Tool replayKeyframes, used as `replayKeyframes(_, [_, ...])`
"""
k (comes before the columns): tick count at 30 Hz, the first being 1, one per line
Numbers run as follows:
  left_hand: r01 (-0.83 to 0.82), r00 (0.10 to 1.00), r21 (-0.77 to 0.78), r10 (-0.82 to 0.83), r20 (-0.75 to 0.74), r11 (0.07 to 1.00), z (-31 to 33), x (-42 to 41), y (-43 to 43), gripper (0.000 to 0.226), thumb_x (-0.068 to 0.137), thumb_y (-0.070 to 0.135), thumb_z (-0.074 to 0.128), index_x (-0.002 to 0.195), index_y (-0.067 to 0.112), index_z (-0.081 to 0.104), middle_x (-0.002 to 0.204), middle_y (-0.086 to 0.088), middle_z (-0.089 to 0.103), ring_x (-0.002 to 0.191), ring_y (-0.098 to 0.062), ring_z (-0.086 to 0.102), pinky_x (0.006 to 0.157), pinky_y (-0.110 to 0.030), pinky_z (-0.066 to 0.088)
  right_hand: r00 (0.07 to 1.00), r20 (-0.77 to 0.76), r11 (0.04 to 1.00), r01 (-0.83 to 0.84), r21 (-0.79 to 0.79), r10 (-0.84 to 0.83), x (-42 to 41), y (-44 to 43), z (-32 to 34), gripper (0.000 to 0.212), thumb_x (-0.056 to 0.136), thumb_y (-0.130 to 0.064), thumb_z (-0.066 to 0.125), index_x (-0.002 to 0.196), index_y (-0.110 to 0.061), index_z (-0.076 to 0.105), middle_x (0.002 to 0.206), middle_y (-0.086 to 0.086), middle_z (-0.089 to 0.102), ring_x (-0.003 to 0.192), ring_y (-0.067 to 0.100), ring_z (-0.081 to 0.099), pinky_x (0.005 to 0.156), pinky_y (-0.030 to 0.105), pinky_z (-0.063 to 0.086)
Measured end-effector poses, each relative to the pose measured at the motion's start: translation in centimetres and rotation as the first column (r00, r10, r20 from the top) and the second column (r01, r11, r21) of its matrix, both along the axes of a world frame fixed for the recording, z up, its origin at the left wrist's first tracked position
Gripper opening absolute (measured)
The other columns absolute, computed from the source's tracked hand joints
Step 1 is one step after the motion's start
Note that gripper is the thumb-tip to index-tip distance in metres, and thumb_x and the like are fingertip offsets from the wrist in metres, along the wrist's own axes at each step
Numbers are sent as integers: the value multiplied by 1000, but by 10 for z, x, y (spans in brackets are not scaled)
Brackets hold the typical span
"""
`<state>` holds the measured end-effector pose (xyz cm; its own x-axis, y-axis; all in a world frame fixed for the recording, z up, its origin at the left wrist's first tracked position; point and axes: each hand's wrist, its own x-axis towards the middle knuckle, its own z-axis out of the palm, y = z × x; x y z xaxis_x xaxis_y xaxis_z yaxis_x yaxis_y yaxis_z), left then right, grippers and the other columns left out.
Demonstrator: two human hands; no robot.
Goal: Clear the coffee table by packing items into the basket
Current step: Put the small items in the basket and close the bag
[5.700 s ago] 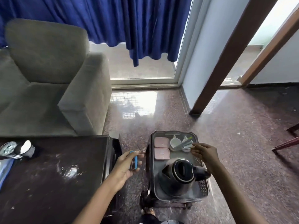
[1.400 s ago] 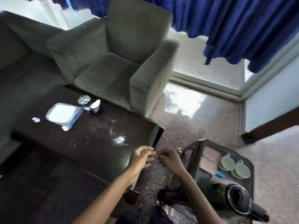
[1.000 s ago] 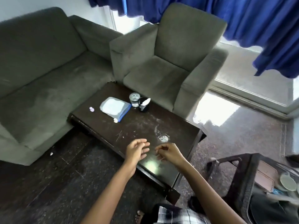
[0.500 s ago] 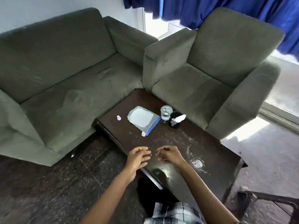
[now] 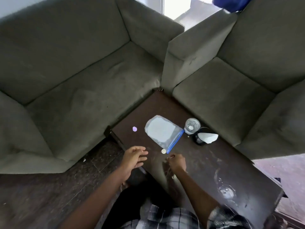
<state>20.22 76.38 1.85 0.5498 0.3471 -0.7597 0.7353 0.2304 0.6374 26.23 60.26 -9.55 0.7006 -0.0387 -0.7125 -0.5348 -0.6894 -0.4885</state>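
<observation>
At lower centre, the left hand [image 5: 134, 157] hovers with fingers loosely spread and empty, while the right hand [image 5: 177, 163], fingers loosely curled and empty, hangs just below the zip bag [image 5: 162, 131] on the bench [image 5: 206, 162].

The left forearm [image 5: 99, 195] and the right forearm [image 5: 196, 189] are seen bare from the lower edge of the frame up to the left hand [image 5: 134, 157] and the right hand [image 5: 177, 163]. A checked garment [image 5: 165, 217] in black, white and grey is worn, shown along the bottom edge from centre to right, its pattern blurred. A plain dark patch [image 5: 132, 200] is seen just above it; whether it is clothing cannot be told.
</observation>
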Motion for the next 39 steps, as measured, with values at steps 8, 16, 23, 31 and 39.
replayKeyframes(8, [104, 992, -19, -105, -70, 994, -66, 40, 64, 19, 95, 10, 39, 89, 18, 56, 85, 3, 64, 72, -12, 59, 66, -23, 44, 998, -45, 998, -41, -54, 39, 35, 56, -74, 39, 85, -17, 56, 124, -10, 52, 122, 22, 57, 114, 36, 54, 91, 37, 44])
replayKeyframes(16, [287, 952, 21, -282, -120, 958, -105, 57, 140, 23, 90, 2, 42, 88, 19, 57, 86, 3, 65, 69, -9, 56, 59, -20, 41, 992, -41, 967, 109, -229, -121, 46, 113, -93, 20, 83, -19, 52, 99, -12, 63, 107, 16, 64, 99, 32, 61, 81, 35, 46])
replayKeyframes(23, [632, 762, 257, -646, -35, 731, -101, 88, 193, 53, 81, 0, 58, 132, 11, 50, 123, -5, 59, 117, -16, 55, 88, -14, 37, 994, 63, 942, 59, 330, -84, 49, 242, -29, 16, 55, -31, 61, 65, -18, 61, 60, 4, 61, 56, 13, 53, 59, 30, 43])
replayKeyframes(31, [582, 793, 382, -605, -73, 718, -113, 106, 255, 26, 79, 7, 67, 104, 2, 67, 96, -10, 71, 83, -15, 62, 69, -20, 39, 983, 23, 966, 176, 189, -184, 96, 273, -56, 23, 89, -23, 55, 74, -8, 64, 74, 14, 65, 64, 25, 62, 63, 34, 51])
replayKeyframes(39, [504, 849, 291, -528, 5, 813, -133, 82, 297, 24, 74, 4, 69, 79, 27, 61, 77, 1, 67, 52, 8, 54, 58, -21, 42, 912, 61, 886, -377, -269, 406, 99, 271, -124, 25, 89, -20, 44, 104, -12, 62, 112, 15, 64, 101, 33, 61, 79, 35, 49])
